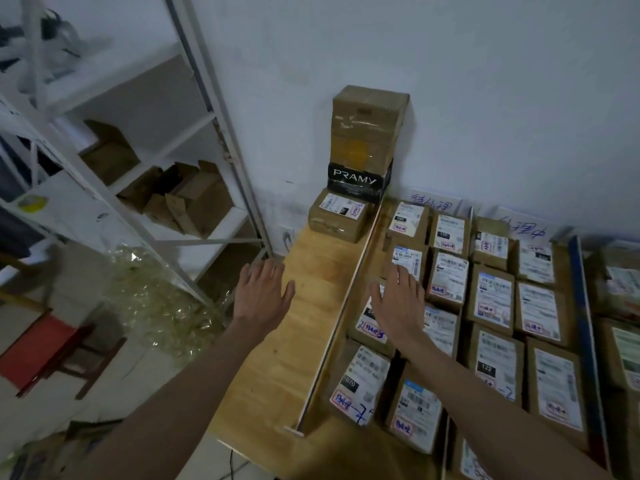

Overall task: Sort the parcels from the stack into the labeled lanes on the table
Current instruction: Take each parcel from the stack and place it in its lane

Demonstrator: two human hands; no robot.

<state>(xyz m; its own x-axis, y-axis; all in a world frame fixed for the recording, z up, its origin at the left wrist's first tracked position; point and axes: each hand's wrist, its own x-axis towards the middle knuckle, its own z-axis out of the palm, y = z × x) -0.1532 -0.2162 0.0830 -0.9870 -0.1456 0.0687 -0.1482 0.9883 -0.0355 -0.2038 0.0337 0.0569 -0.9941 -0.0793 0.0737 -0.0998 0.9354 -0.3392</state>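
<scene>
Dim indoor shot with a cold blue-grey cast, no lamp in view. Light is soft and flat. The wall [485, 98] is evenly lit, slightly darker toward the top corners. Soft shadow falls to the right of the stack of boxes [363, 143] on the wall. Mild glare on the tape of the top box and on the crumpled plastic wrap [156, 299] on the floor. Strong wide-angle bend: the shelf frame [214, 116] leans and curves, and edges stretch. Upper left is smeared and out of focus. Both hands, left hand [261, 296] and right hand [398, 303], look slightly soft. Label print on the parcels [491, 299] is blurred, mostly unreadable. Overall grainy, low contrast.
</scene>
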